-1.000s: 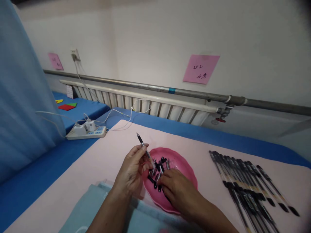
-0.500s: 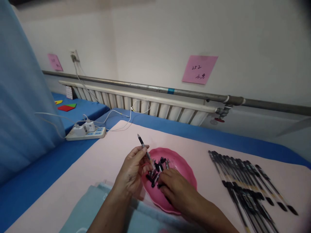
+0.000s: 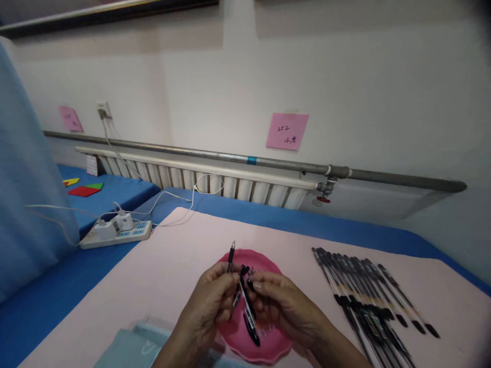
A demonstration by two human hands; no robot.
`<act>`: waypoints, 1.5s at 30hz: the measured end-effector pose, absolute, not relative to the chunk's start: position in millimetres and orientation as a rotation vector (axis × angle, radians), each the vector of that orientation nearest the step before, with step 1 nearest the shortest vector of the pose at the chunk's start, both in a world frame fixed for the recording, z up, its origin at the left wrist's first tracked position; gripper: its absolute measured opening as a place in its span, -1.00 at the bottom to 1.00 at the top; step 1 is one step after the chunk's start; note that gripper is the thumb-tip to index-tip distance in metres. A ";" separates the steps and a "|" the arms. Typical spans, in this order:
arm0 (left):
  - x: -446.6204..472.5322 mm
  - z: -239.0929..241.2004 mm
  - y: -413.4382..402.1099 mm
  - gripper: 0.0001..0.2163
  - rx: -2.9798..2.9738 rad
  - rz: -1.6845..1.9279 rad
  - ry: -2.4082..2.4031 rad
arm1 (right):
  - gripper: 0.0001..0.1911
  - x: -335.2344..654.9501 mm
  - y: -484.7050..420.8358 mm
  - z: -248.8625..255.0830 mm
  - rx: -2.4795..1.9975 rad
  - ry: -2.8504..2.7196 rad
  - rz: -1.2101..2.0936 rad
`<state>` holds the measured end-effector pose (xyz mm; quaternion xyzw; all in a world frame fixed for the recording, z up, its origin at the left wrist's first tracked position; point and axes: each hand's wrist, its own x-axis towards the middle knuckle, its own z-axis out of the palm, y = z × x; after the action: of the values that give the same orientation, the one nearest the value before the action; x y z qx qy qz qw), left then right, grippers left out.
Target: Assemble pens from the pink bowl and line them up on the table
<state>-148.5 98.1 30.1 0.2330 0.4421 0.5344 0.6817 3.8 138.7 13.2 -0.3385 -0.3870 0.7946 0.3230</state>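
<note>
My left hand (image 3: 213, 294) is closed around a pen (image 3: 230, 255), its pointed tip upward and a black grip below the tip. Close beside it, my right hand (image 3: 286, 300) pinches a small black pen piece (image 3: 250, 284) between thumb and fingers; whether it is a cap or an end plug I cannot tell. Both hands are over a pink plate (image 3: 282, 351) with a wavy rim. On the plate lie black pen caps and clear parts, including a black cap (image 3: 251, 329) near the front. The pen's lower end is hidden by my left fingers.
Two overlapping rows of pens (image 3: 356, 276) lie to the right on the pink sheet (image 3: 184, 255). A folded light-blue cloth (image 3: 134, 345) is at the front left. The power strip (image 3: 134, 232) with chargers and white cables stands back left, before the radiator (image 3: 218, 189).
My right hand has come up from the plate with a small black piece, close to my left hand. The pen has turned more upright. The camera view has tilted upward.
</note>
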 end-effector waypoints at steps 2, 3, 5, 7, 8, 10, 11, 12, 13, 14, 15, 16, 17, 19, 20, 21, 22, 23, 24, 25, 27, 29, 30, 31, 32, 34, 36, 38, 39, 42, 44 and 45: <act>-145.6 30.7 96.4 -0.78 0.578 1.142 1.028 | -0.78 4.2 138.0 15.8 -0.880 -0.963 2.133; -144.5 31.1 95.7 -0.78 0.599 1.119 1.043 | -0.78 4.5 137.8 17.0 -0.875 -0.940 2.156; -143.1 31.3 95.0 -0.78 0.634 1.103 1.058 | -0.79 5.4 137.8 18.8 -0.864 -0.899 2.195; -142.4 30.3 95.3 -0.77 0.659 1.115 1.058 | -0.79 6.0 137.9 19.6 -0.860 -0.864 2.224; -142.1 29.6 95.7 -0.76 0.664 1.122 1.052 | -0.79 6.1 137.9 19.6 -0.858 -0.852 2.233; -141.1 27.9 96.7 -0.74 0.658 1.147 1.035 | -0.79 5.8 137.6 18.9 -0.857 -0.849 2.231; -140.4 27.2 97.1 -0.74 0.651 1.168 1.026 | -0.79 5.4 137.3 18.2 -0.856 -0.866 2.218; -139.7 26.6 97.6 -0.75 0.645 1.193 1.018 | -0.79 5.1 136.9 17.4 -0.854 -0.894 2.201; -139.1 26.1 97.9 -0.75 0.644 1.217 1.013 | -0.79 4.7 136.5 16.6 -0.855 -0.928 2.184; -138.6 25.7 98.2 -0.75 0.646 1.240 1.008 | -0.79 4.5 136.2 16.1 -0.859 -0.960 2.175; -138.5 25.3 98.3 -0.75 0.650 1.248 1.005 | -0.79 4.3 136.0 15.8 -0.863 -0.990 2.180; -138.6 25.2 98.4 -0.75 0.658 1.239 1.006 | -0.79 4.3 135.7 16.0 -0.865 -1.009 2.194; -138.8 25.2 98.4 -0.74 0.668 1.221 1.008 | -0.78 4.3 135.5 16.6 -0.868 -1.013 2.209; -139.2 26.3 98.2 -0.73 0.680 1.183 1.014 | -0.76 4.4 134.9 18.7 -0.871 -0.995 2.228; -139.0 27.2 98.1 -0.73 0.681 1.178 1.013 | -0.76 4.5 134.6 19.9 -0.873 -0.979 2.226; -138.4 28.3 97.9 -0.73 0.679 1.186 1.008 | -0.75 4.5 134.1 21.0 -0.877 -0.966 2.215; -137.5 29.4 97.7 -0.73 0.675 1.209 0.999 | -0.75 4.5 133.5 21.8 -0.883 -0.956 2.199; -136.4 30.2 97.5 -0.72 0.670 1.233 0.994 | -0.74 4.4 132.8 22.4 -0.890 -0.959 2.182; -135.4 30.7 97.3 -0.72 0.662 1.255 0.997 | -0.75 4.3 132.0 22.7 -0.897 -0.976 2.160; -134.6 30.8 97.3 -0.71 0.648 1.275 1.006 | -0.75 4.0 131.1 22.9 -0.905 -1.012 2.125; -135.0 30.0 97.7 -0.70 0.604 1.289 1.024 | -0.77 3.0 128.8 23.8 -0.934 -1.131 2.002; -138.3 28.6 98.4 -0.70 0.563 1.288 0.979 | -0.78 2.0 125.5 25.9 -0.967 -1.251 1.841; -140.6 28.2 98.7 -0.71 0.554 1.280 0.938 | -0.78 1.6 123.4 27.5 -0.983 -1.294 1.773; -143.0 28.1 98.8 -0.72 0.551 1.268 0.895 | -0.78 1.5 121.0 29.3 -0.997 -1.327 1.725; -145.2 28.3 98.8 -0.72 0.557 1.255 0.858 | -0.78 1.7 118.5 31.0 -1.009 -1.354 1.695; -148.3 29.5 97.9 -0.74 0.582 1.235 0.821 | -0.77 3.6 113.0 33.0 -1.017 -1.400 1.655; -149.1 30.7 96.1 -0.75 0.612 1.228 0.816 | -0.77 7.6 107.2 32.1 -1.013 -1.415 1.609; -148.5 31.3 94.1 -0.75 0.635 1.223 0.824 | -0.79 13.4 101.1 28.4 -1.019 -1.380 1.554; -147.9 31.4 93.2 -0.75 0.643 1.215 0.836 | -0.79 16.7 97.9 26.0 -1.027 -1.350 1.527; -146.2 31.0 91.4 -0.71 0.681 1.152 0.901 | -0.79 27.1 88.4 18.9 -1.035 -1.250 1.463; -145.3 30.7 91.1 -0.66 0.720 1.108 0.963 | -0.79 33.5 82.3 15.0 -1.026 -1.175 1.451; -144.9 30.5 91.2 -0.65 0.738 1.102 0.992 | -0.78 36.4 79.5 13.0 -1.023 -1.140 1.457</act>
<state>-144.9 91.2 30.5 0.3285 0.4410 0.4900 0.6764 36.4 79.5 13.0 -0.4214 -0.4696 0.6002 0.4916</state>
